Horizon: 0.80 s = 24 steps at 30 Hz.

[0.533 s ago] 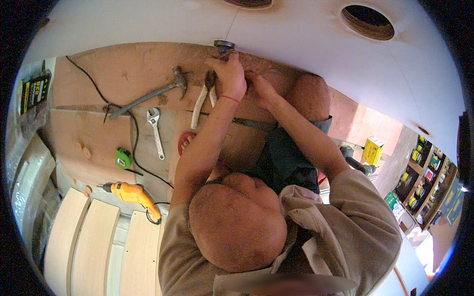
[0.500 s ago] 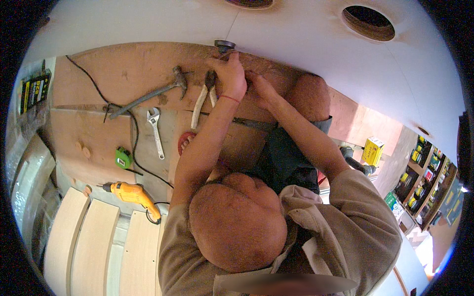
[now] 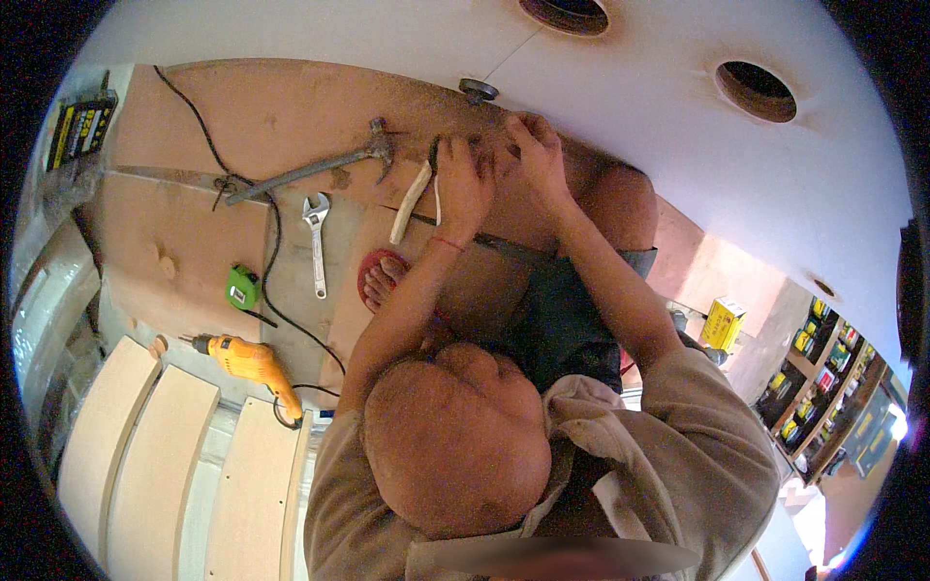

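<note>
My left hand (image 3: 467, 187) is low over the brown board, right beside the pliers (image 3: 412, 203) with pale handles. Its fingers curl downward, and whatever lies under them is hidden. Just right of it my right hand (image 3: 539, 160) is raised near the white panel, thumb and fingers pressed together; what they pinch is too small to make out. A dark round metal fitting (image 3: 478, 91) stands at the panel's lower edge, beyond both hands and apart from them. Left of the pliers lies a claw hammer (image 3: 320, 172).
An adjustable wrench (image 3: 317, 247), a green tape measure (image 3: 242, 287) and an orange corded drill (image 3: 247, 364) lie to the left. Pale boards (image 3: 165, 455) are at lower left. The white panel (image 3: 659, 73) with round holes borders the far side. A yellow box (image 3: 723, 324) stands right.
My left hand has drawn back from the round fitting to beside the pliers. My right hand has risen closer to the panel. The whole view has shifted slightly.
</note>
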Each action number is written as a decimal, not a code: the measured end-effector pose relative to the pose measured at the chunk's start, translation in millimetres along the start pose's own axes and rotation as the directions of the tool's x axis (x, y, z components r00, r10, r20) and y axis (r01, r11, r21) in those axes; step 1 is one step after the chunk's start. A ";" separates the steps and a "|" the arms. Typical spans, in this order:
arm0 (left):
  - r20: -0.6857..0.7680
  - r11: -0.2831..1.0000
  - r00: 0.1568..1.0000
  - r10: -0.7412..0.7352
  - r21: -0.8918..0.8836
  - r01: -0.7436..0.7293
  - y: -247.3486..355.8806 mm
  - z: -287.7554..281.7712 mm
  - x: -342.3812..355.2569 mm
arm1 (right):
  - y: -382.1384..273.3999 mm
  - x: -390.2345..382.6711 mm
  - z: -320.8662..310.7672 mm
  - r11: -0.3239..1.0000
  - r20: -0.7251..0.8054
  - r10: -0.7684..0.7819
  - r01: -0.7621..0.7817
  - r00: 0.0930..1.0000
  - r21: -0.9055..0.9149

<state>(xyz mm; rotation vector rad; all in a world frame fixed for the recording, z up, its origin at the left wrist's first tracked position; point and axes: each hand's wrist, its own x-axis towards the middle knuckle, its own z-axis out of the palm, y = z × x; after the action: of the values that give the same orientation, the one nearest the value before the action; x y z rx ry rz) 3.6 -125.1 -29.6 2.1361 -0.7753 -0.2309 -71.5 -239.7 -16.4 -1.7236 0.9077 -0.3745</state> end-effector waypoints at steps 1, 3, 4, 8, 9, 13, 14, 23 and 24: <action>-0.033 0.995 0.998 -0.048 -0.087 0.045 0.2 0.8 10.2 | -4.0 4.3 4.1 0.998 -0.005 0.036 -0.036 0.999 0.043; 0.128 0.931 0.951 -0.280 -0.203 0.302 0.3 -2.9 34.4 | -14.0 13.9 13.9 0.969 -0.032 0.120 -0.110 0.992 0.220; 0.164 0.897 0.945 -0.285 -0.301 0.323 1.2 -6.7 44.5 | -20.2 17.7 17.2 0.903 -0.012 0.229 -0.208 0.973 0.376; 0.417 0.727 0.836 -0.355 -0.439 0.528 10.8 -15.3 68.3 | -45.2 31.3 23.9 0.566 0.289 0.380 -0.469 0.878 0.678; 0.426 0.725 0.840 -0.336 -0.452 0.520 11.5 -14.2 69.4 | -49.8 35.4 26.5 0.516 0.317 0.374 -0.479 0.872 0.710; 0.237 0.779 0.945 -0.224 -0.539 0.320 0.2 4.6 67.5 | -51.8 45.2 34.7 0.435 0.410 0.315 -0.514 0.856 0.739; 0.234 0.776 0.948 -0.216 -0.547 0.312 -5.4 11.2 66.7 | -48.3 46.3 37.1 0.452 0.389 0.304 -0.491 0.870 0.745; 0.133 0.730 0.962 -0.239 -0.628 0.269 -4.5 24.5 59.1 | -54.7 35.1 52.4 0.653 0.220 0.250 -0.332 0.943 0.681; 0.175 0.756 0.952 -0.252 -0.579 0.306 -2.5 20.1 63.7 | -62.3 31.5 55.7 0.670 0.172 0.268 -0.312 0.948 0.673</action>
<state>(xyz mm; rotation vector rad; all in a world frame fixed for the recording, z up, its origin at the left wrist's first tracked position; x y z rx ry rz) 47.0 -175.3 -37.9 1.6177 -0.3458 -0.6462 9.3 -218.3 15.2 -0.8634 0.8351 -0.3838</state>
